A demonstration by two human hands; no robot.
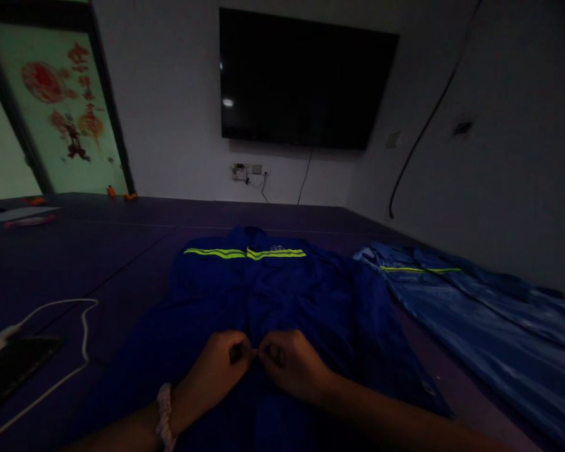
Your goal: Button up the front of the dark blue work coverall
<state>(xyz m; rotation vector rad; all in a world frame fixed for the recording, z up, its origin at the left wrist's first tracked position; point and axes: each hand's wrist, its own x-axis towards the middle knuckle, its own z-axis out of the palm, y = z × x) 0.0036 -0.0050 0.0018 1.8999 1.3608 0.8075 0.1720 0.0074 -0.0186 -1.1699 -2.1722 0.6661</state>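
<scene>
- Head view: my left hand (216,370) and my right hand (292,364) meet, both pinching the front seam of the blue jacket (282,295).
- The jacket lies flat on the dark table (75,251), just before me.
- A second blue jacket (475,307) lies beside it, at right.

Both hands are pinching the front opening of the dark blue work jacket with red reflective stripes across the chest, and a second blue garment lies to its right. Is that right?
Not quite: the head view shows the stripes are yellow-green, not red. The rest holds: the left hand and right hand pinch the front opening of the dark blue work jacket, and a second blue garment lies to its right.
</scene>
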